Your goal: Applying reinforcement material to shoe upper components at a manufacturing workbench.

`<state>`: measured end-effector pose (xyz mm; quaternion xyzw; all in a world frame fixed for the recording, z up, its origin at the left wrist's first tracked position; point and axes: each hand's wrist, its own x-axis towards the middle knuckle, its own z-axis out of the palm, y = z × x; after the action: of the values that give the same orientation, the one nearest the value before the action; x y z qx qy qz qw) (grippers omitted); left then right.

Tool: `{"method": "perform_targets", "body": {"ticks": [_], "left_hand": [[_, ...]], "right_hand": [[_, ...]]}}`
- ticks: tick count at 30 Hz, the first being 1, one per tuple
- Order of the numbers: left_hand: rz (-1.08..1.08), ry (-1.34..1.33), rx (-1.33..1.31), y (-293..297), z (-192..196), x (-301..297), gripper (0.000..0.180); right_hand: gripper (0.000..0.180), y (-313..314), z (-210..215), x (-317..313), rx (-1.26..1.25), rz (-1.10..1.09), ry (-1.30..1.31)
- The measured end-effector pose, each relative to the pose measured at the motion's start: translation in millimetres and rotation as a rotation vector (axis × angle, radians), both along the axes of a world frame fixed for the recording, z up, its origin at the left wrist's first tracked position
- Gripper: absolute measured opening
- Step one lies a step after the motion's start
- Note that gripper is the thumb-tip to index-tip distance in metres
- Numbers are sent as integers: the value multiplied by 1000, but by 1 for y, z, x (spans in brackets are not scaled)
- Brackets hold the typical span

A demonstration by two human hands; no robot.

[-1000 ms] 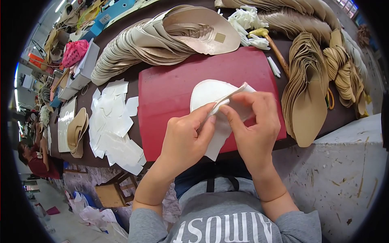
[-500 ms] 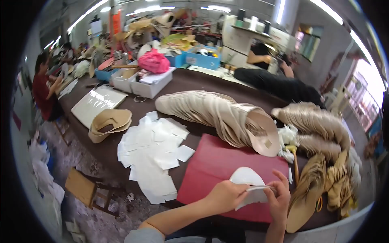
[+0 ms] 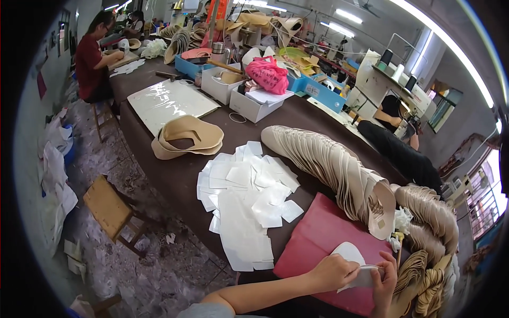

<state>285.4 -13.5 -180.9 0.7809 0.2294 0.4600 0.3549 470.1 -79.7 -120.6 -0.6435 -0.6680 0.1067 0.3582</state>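
My left hand (image 3: 333, 273) is closed, its fingers pinching the edge of a thin white sheet piece (image 3: 363, 278) over the red board. My right hand (image 3: 387, 275) grips the other side of that piece between thumb and fingers. Just beyond the fingers shows a white rounded shape (image 3: 348, 252); I cannot tell whether it is part of the same piece. Under both hands is a red board (image 3: 313, 238). To its left lies a loose heap of white sheet pieces (image 3: 246, 185), overlapping one another. Behind the board stretches a long row of overlapping beige shoe-part-like pieces (image 3: 323, 159).
More beige bundles (image 3: 427, 212) lie at the right, beside crumpled white material (image 3: 403, 218). Farther left are tan curved pieces (image 3: 185, 138), a pale board (image 3: 169, 103) and white boxes (image 3: 257, 106). A wooden stool (image 3: 108, 206) stands on the floor. Co-workers sit at far left and far right.
The view has swung left and tilted, so the table's things appear farther right. Both hands still hold the white piece over the red board.
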Motion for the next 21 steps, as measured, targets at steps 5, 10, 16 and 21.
{"method": "perform_targets", "body": {"ticks": [5,10,16,21], "left_hand": [[-23,-17,69,2,0,5,14],[6,49,155,2,10,23,14],[-74,194,244,28,35,59,17],[231,-24,446,61,63,117,22]], "right_hand": [[12,4,19,-8,58,122,-177],[12,3,36,-5,91,76,-303],[11,16,44,47,-7,46,-234],[9,62,45,100,233,103,-290]]}}
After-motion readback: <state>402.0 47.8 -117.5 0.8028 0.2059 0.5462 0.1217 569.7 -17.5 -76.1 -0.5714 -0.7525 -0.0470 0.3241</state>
